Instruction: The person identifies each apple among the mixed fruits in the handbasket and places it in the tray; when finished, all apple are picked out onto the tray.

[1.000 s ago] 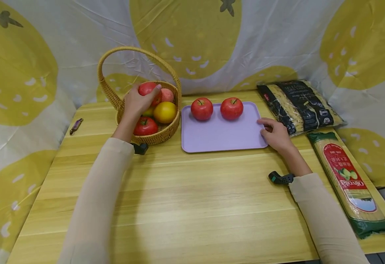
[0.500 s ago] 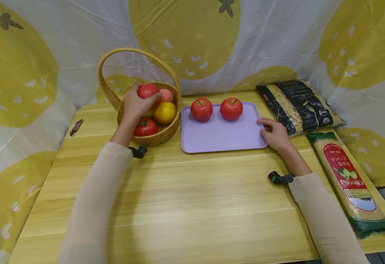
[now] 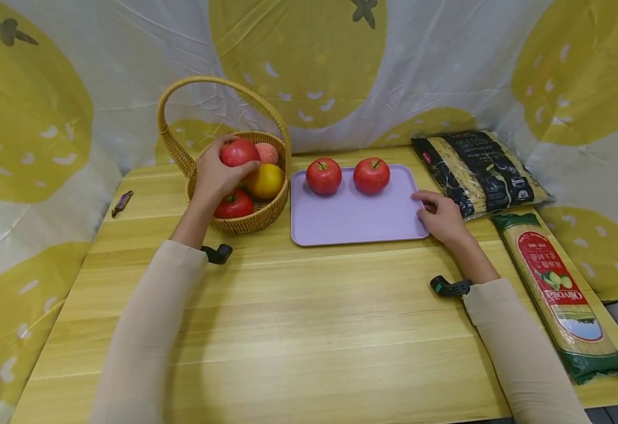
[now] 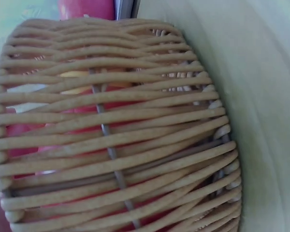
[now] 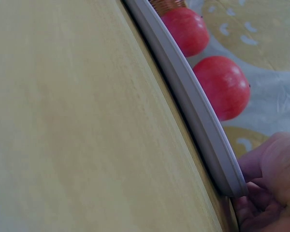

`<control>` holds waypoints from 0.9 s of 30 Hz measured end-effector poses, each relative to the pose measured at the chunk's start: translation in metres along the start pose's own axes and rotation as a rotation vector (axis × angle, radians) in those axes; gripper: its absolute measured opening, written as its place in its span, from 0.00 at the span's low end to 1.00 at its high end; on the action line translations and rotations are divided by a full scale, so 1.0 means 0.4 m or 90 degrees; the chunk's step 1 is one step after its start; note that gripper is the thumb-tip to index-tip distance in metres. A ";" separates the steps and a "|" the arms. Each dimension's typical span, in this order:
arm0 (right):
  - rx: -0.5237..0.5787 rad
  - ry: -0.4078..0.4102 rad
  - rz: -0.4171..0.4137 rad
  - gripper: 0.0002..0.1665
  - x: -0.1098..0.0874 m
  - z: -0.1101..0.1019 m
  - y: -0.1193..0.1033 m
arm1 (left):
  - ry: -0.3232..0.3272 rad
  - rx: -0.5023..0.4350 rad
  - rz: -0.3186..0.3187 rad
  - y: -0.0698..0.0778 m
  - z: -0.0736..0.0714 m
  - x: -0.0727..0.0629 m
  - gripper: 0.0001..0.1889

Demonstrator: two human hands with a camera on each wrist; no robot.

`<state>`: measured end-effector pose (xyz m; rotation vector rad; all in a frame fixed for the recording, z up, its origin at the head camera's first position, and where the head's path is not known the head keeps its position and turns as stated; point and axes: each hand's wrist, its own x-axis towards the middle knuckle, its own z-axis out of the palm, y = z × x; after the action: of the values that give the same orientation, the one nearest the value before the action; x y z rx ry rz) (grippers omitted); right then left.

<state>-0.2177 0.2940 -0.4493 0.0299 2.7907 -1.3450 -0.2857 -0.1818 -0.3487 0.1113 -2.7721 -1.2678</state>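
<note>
In the head view my left hand (image 3: 218,171) grips a red apple (image 3: 240,152) at the top of the wicker basket (image 3: 253,222), fingers behind it and thumb in front. Inside lie another red fruit (image 3: 234,204), an orange-yellow fruit (image 3: 265,181) and a pinkish, rough-skinned one (image 3: 267,153). The woven side of the basket (image 4: 111,121) fills most of the left wrist view and hides the hand. My right hand (image 3: 441,218) holds the right rim of a lilac tray (image 3: 356,221). Two red apples, one left (image 3: 323,176) and one right (image 3: 371,175), sit along its back.
A black pasta bag (image 3: 481,171) lies behind my right hand, and a long noodle pack (image 3: 563,294) runs along the right table edge. A small wrapped candy (image 3: 122,203) lies at the far left. The basket's tall handle (image 3: 224,78) arches over the fruit. A patterned cloth (image 3: 128,70) hangs behind.
My left hand has drawn slightly back toward me with the apple, which now sits a little lower in the head view. The right hand and the tray have stayed in place.
</note>
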 end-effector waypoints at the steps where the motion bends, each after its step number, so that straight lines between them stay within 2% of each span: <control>1: 0.000 0.000 0.001 0.26 0.001 0.000 0.000 | -0.003 -0.003 -0.001 -0.001 -0.001 -0.004 0.44; 9: -0.001 -0.003 0.008 0.26 0.002 0.002 0.006 | -0.015 -0.042 -0.010 -0.011 0.001 -0.026 0.48; 14: 0.004 -0.004 0.009 0.26 0.001 0.001 0.005 | -0.017 -0.059 -0.004 -0.018 0.000 -0.036 0.45; 19: 0.002 -0.001 0.005 0.26 0.003 0.001 0.005 | -0.019 -0.060 0.028 -0.023 -0.001 -0.043 0.42; 27: 0.003 0.000 0.002 0.25 0.002 0.001 0.005 | -0.029 -0.015 0.077 -0.028 0.005 -0.058 0.51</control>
<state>-0.2184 0.2950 -0.4510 0.0351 2.7867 -1.3502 -0.2627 -0.1852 -0.3596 -0.0875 -2.7533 -1.2880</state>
